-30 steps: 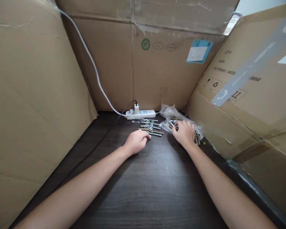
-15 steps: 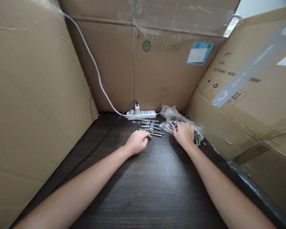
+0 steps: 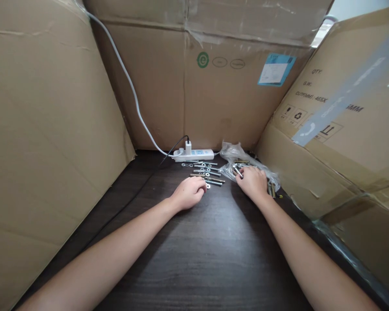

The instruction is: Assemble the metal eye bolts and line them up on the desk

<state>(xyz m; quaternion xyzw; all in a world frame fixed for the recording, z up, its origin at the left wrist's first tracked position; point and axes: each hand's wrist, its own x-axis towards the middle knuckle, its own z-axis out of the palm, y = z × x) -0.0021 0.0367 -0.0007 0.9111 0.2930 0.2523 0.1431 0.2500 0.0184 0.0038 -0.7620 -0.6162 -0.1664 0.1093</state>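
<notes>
On the dark wooden table (image 3: 194, 250), several metal bolts (image 3: 207, 169) and small washers (image 3: 187, 164) lie in rows near the far edge. My left hand (image 3: 189, 192) rests curled on the table just in front of them, fingertips next to a washer and a bolt. My right hand (image 3: 253, 182) lies on a crumpled clear plastic bag (image 3: 235, 152) holding more bolts, its fingers bent around a bolt at the bag's mouth.
Large cardboard boxes wall in the table on the left (image 3: 45, 129), at the back (image 3: 207, 86) and on the right (image 3: 343, 121). A white power strip (image 3: 194, 153) with a plugged charger lies by the back box; its white cable (image 3: 126, 82) climbs up left.
The view has shifted slightly. My right hand has crept a little further into the bag among the bolts; my left hand has stayed put by the rows.
</notes>
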